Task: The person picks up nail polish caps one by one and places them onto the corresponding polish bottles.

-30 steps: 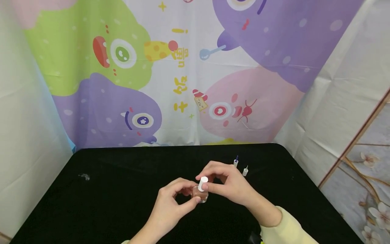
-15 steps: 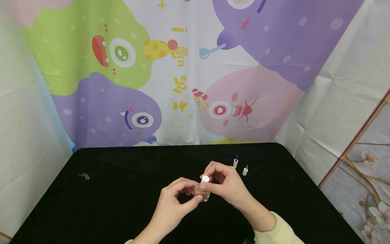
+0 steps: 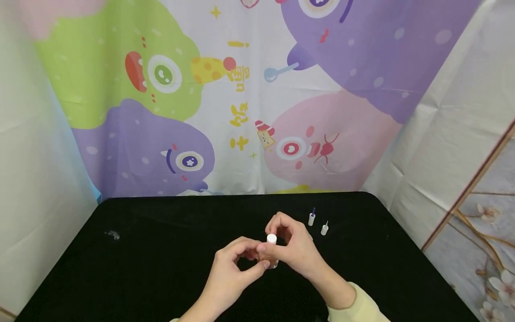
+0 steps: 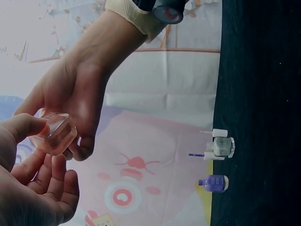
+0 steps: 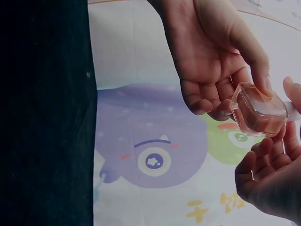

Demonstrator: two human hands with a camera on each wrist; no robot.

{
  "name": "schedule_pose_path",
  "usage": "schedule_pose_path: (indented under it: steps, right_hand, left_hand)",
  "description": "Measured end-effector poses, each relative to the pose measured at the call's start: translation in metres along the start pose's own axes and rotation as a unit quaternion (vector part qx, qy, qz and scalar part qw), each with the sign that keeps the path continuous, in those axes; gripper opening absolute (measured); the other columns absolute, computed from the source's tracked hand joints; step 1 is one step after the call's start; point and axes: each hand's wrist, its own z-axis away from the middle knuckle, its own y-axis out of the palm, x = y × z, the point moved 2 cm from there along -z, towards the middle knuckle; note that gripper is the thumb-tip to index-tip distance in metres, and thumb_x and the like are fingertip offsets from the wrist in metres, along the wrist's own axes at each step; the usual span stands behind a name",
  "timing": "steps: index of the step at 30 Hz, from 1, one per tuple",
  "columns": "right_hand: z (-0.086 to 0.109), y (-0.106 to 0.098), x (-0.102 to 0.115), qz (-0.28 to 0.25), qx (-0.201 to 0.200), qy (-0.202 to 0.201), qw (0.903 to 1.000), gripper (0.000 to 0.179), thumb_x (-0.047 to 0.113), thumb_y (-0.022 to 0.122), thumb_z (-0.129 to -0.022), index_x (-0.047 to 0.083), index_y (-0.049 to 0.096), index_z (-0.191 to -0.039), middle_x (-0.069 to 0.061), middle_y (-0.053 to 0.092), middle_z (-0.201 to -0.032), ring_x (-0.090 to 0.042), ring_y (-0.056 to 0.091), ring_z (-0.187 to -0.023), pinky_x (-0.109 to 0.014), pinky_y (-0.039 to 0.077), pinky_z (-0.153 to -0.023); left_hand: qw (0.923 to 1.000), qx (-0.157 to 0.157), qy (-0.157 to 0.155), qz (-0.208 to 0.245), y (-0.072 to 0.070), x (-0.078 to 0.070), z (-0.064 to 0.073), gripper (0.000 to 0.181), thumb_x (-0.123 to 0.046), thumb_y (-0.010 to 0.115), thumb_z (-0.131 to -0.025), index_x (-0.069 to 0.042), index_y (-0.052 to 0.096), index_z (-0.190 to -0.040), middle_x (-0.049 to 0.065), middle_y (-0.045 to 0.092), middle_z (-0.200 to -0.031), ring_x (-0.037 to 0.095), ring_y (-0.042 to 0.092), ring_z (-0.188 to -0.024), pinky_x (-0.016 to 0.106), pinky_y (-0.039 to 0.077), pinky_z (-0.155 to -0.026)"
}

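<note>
A small clear nail polish bottle (image 5: 258,110) with pinkish-brown polish is held between both hands, above the black table. My left hand (image 3: 233,264) grips its glass body between thumb and fingers. The white cap (image 3: 272,239) sits on top of the bottle, pinched by the thumb and fingers of my right hand (image 3: 299,250). In the head view the fingers cover much of the glass; the left wrist view shows the bottle's base and sides.
Two white brush caps stand brush-up at the right, one with a purple brush (image 3: 311,218), the other with a pale brush (image 3: 324,229). The left wrist view also shows an uncapped purple bottle (image 4: 215,183) and a greyish bottle (image 4: 223,147). A cartoon curtain (image 3: 241,170) hangs behind the table.
My right hand has turned around the cap, its wrist and sleeve swinging left. Bottle and hands have shifted slightly right, and the cap, leaning earlier, now stands more upright.
</note>
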Motion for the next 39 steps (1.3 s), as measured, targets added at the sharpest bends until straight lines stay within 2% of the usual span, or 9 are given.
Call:
schedule_pose_path:
  steps: [7, 12, 15, 18, 20, 25, 31, 36, 39]
  right_hand:
    - [0.000, 0.000, 0.001, 0.010, 0.010, 0.000, 0.9999, 0.027, 0.011, 0.073, -0.079, 0.007, 0.046, -0.082, -0.009, 0.048, -0.083, -0.013, 0.049, -0.076, -0.029, 0.047, -0.069]
    - [0.003, -0.003, 0.001, 0.022, 0.035, 0.006, 0.9991, 0.023, 0.012, 0.071, -0.082, 0.009, 0.054, -0.098, -0.009, 0.054, -0.093, -0.011, 0.053, -0.080, -0.029, 0.049, -0.072]
    - [0.004, -0.006, 0.001, 0.016, 0.059, -0.017, 0.9980, 0.025, 0.008, 0.064, -0.087, 0.010, 0.059, -0.111, -0.006, 0.057, -0.098, -0.011, 0.054, -0.079, -0.028, 0.049, -0.067]
    - [0.005, -0.008, 0.002, -0.013, 0.086, -0.049, 0.9950, 0.026, 0.003, 0.057, -0.090, 0.006, 0.061, -0.116, -0.007, 0.057, -0.100, -0.012, 0.053, -0.080, -0.027, 0.049, -0.064]
    - [0.004, -0.009, 0.002, -0.037, 0.101, -0.058, 0.9925, 0.026, 0.002, 0.053, -0.092, 0.004, 0.062, -0.116, -0.008, 0.056, -0.101, -0.013, 0.052, -0.084, -0.027, 0.049, -0.065]
    - [0.004, -0.012, 0.001, -0.057, 0.120, -0.038, 0.9904, 0.028, 0.004, 0.046, -0.095, 0.002, 0.062, -0.117, -0.011, 0.056, -0.103, -0.017, 0.051, -0.093, -0.032, 0.047, -0.076]
    - [0.005, -0.012, 0.001, -0.069, 0.133, -0.038, 0.9880, 0.030, 0.004, 0.042, -0.095, 0.002, 0.063, -0.116, -0.023, 0.053, -0.101, -0.018, 0.051, -0.095, -0.036, 0.044, -0.079]
    - [0.005, -0.011, 0.002, -0.075, 0.129, -0.051, 0.9875, 0.025, 0.003, 0.044, -0.094, 0.001, 0.063, -0.110, -0.016, 0.054, -0.100, -0.017, 0.051, -0.094, -0.034, 0.046, -0.078]
    - [0.005, -0.010, 0.001, -0.080, 0.125, -0.043, 0.9880, 0.022, 0.002, 0.047, -0.093, 0.001, 0.063, -0.109, -0.011, 0.055, -0.102, -0.017, 0.051, -0.095, -0.033, 0.048, -0.078]
  left_hand:
    - [1.0000, 0.001, 0.003, 0.003, 0.000, 0.001, 0.000, 0.018, -0.019, 0.076, -0.079, -0.023, 0.067, -0.095, -0.009, 0.065, -0.092, 0.011, 0.061, -0.082, 0.028, 0.053, -0.075]
    - [0.9999, 0.008, -0.007, 0.006, -0.002, 0.001, 0.000, 0.019, -0.021, 0.075, -0.080, -0.025, 0.067, -0.097, -0.008, 0.064, -0.092, 0.011, 0.061, -0.083, 0.026, 0.052, -0.076]
    - [0.9999, 0.008, -0.006, 0.008, -0.003, 0.000, 0.000, 0.019, -0.023, 0.074, -0.080, -0.024, 0.067, -0.098, -0.007, 0.064, -0.092, 0.011, 0.061, -0.083, 0.027, 0.053, -0.076]
    - [0.9999, 0.009, -0.009, 0.009, -0.004, -0.002, 0.000, 0.019, -0.024, 0.075, -0.080, -0.023, 0.067, -0.098, -0.007, 0.064, -0.093, 0.012, 0.061, -0.083, 0.028, 0.053, -0.077]
    - [0.9998, 0.010, -0.013, 0.009, -0.004, -0.002, 0.000, 0.019, -0.024, 0.075, -0.080, -0.021, 0.067, -0.098, -0.006, 0.065, -0.094, 0.013, 0.061, -0.084, 0.028, 0.053, -0.077]
    - [0.9993, 0.015, -0.034, 0.005, -0.004, -0.004, 0.000, 0.019, -0.025, 0.075, -0.080, -0.021, 0.068, -0.097, -0.007, 0.065, -0.094, 0.013, 0.061, -0.084, 0.028, 0.052, -0.078]
    - [0.9995, 0.012, -0.027, 0.006, -0.004, -0.003, 0.000, 0.018, -0.023, 0.076, -0.079, -0.020, 0.068, -0.095, -0.006, 0.065, -0.092, 0.011, 0.060, -0.083, 0.028, 0.053, -0.077]
    - [0.9994, 0.014, -0.031, 0.005, -0.005, -0.003, 0.000, 0.019, -0.022, 0.076, -0.079, -0.020, 0.068, -0.095, -0.006, 0.065, -0.093, 0.012, 0.060, -0.083, 0.029, 0.053, -0.077]
    - [0.9992, 0.012, -0.037, 0.004, -0.005, -0.004, 0.000, 0.019, -0.023, 0.076, -0.078, -0.021, 0.068, -0.096, -0.007, 0.065, -0.094, 0.013, 0.061, -0.083, 0.030, 0.053, -0.078]
